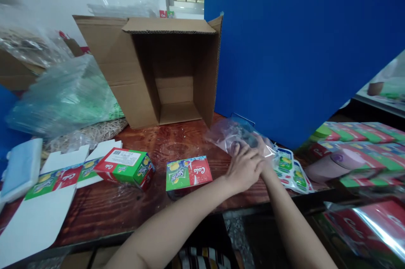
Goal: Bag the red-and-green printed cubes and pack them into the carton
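My left hand (243, 167) lies over my right hand (264, 151) at the right of the wooden table (133, 210). Both press on a clear plastic bag (229, 134) beside small printed packets (289, 170). The left hand's fingers curl onto the bag's edge. The right hand is mostly hidden under the left hand and the plastic. A small folded Sprite/Cola box (189, 172) stands just left of my hands. Another such box (125, 167) lies tilted further left.
An open brown carton (164, 71) lies on its side at the back. A blue divider panel (300, 49) stands at right. Flat unfolded box blanks (47, 201) lie at left, with bags of clear plastic (63, 100) behind. Stacks of printed blanks (357, 146) fill the right.
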The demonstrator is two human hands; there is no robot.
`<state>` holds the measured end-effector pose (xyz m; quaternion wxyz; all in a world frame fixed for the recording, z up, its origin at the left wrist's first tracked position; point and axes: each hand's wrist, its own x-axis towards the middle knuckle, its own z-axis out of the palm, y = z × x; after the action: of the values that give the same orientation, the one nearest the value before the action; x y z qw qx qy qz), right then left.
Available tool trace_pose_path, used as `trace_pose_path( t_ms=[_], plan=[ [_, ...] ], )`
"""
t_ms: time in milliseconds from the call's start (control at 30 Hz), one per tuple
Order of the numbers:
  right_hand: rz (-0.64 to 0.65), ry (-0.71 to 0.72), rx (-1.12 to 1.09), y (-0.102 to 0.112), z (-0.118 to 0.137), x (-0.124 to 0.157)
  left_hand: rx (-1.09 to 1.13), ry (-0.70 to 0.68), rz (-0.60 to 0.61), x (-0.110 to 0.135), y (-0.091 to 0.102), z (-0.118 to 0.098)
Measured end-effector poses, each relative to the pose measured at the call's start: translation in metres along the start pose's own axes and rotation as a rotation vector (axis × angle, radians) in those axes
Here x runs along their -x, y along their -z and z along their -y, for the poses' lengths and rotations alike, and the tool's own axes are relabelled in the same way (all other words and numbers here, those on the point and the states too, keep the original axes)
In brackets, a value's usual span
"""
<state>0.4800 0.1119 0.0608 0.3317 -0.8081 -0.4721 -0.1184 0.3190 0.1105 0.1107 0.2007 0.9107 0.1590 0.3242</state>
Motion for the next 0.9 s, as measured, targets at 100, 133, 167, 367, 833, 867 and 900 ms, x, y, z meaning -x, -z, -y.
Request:
trace_pose_path(
  t_ms=[100, 133, 167, 367, 833, 867, 900],
  plan=[
    [0.058, 0.037, 0.112, -0.005, -0.002, -0.021, 0.226, 0.217, -0.172, -0.005, -0.017, 0.013],
    [0.074, 0.051, 0.139, -0.008, -0.001, -0.027, 0.311, 0.276, -0.223, -0.007, -0.022, 0.018],
    [0.086, 0.063, 0.162, -0.012, -0.001, -0.032, 0.388, 0.319, -0.267, -0.009, -0.028, 0.023],
    [0.039, 0.073, 0.211, -0.034, -0.009, -0.049, 0.601, 0.400, -0.329, -0.013, -0.051, 0.036],
    [-0.123, 0.074, -0.117, -0.011, -0.037, -0.031, 1.282, 1.019, -0.569, -0.061, -0.093, 0.043],
    [-0.111, 0.062, -0.136, -0.006, -0.037, -0.029, 1.346, 1.022, -0.551, -0.064, -0.094, 0.041],
    [-0.094, 0.056, -0.153, -0.003, -0.036, -0.027, 1.417, 1.021, -0.534, -0.067, -0.094, 0.038]
  ],
)
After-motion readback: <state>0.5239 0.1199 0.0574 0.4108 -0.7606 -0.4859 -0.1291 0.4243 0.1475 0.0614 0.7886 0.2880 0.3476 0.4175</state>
